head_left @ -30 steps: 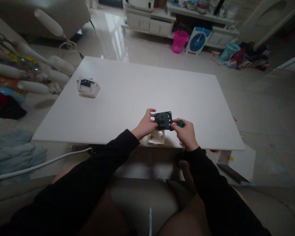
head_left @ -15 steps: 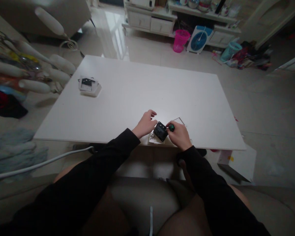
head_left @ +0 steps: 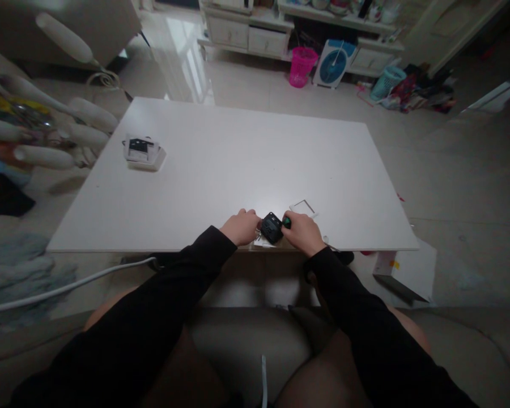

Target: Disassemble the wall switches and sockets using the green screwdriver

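A black square device [head_left: 272, 228], like the back of a wall switch or socket, is tilted near the table's front edge. Part of a white piece [head_left: 261, 241] shows beneath it, with small details too fine to name. My left hand [head_left: 241, 226] has its fingers curled together at the device's left edge, gripping it there; the fingertips are partly hidden. In my right hand [head_left: 305, 233] is a green-handled screwdriver [head_left: 286, 222], held against the device's right side; its tip cannot be made out. Just beyond that hand lies a thin white frame [head_left: 304, 208].
A white box with a black-and-white item on top [head_left: 144, 153] stands at the left of the white table [head_left: 238, 153]. A small round item [head_left: 326, 239] lies right of my right hand. Beyond the table are a pink basket [head_left: 301, 66] and a blue fan [head_left: 334, 63].
My left hand has come down from its spread pose and closed at the device's left edge. The screwdriver stays in my right hand at the device's right side. The view has shifted slightly.
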{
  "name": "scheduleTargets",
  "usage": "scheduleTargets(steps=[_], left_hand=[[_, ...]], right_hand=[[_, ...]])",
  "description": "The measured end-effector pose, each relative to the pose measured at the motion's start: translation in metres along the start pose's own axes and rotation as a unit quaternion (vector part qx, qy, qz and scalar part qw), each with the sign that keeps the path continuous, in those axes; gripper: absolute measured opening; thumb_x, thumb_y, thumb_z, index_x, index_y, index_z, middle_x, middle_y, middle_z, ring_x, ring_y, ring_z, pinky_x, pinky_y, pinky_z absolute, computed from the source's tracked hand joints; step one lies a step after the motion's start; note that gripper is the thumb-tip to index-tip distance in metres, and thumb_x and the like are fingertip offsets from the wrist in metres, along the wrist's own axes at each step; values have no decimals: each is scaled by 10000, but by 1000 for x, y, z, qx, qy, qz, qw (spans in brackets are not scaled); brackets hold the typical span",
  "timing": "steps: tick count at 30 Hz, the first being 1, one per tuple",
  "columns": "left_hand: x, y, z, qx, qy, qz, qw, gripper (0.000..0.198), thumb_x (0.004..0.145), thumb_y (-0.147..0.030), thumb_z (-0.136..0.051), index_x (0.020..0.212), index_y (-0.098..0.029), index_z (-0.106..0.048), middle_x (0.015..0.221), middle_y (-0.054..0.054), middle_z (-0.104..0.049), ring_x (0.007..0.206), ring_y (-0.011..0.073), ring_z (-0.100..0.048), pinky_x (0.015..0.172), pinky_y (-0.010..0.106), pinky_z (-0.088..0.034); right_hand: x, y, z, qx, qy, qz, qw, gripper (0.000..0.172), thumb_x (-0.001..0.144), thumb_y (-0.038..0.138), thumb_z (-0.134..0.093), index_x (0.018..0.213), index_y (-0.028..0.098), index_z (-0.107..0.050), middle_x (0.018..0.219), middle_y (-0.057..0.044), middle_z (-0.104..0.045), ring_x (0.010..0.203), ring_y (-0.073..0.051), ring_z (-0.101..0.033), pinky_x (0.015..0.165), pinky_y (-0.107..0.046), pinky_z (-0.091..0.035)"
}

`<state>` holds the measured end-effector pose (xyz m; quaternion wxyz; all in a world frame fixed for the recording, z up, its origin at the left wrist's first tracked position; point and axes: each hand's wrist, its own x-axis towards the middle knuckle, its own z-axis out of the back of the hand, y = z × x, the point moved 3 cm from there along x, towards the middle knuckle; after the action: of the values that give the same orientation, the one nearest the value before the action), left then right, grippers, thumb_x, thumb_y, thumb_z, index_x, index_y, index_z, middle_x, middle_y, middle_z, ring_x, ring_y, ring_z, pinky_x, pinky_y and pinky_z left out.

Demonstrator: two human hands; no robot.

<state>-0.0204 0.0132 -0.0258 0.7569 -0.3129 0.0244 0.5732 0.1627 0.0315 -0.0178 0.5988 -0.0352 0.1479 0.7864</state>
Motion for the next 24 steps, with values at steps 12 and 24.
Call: scheduleTargets(steps=[12,24], left_hand=[[1,4,-7,71,34,3,997,383,898,-120,-551,1205,-238,-749,1220,168,-702,1102,343,-680,897,434,-524],[7,12,-13,37,-10,-2,999,250,856,-180,-688,1081,-245,-774,1119,143,-749,1056,329,-704,904,411,-491]], right_hand=[[16,-54,-2,-72,64,-59,994,248,958,271,-503,1083,175,-694,1197,-166,-702,972,-296,-712,715,-348,-436],[27,-60,-24,-59,61,-80,993,329,951,239,-533,1253,122,-595,1274,-201,-646,1045,-304,-705,792,-359,-479]])
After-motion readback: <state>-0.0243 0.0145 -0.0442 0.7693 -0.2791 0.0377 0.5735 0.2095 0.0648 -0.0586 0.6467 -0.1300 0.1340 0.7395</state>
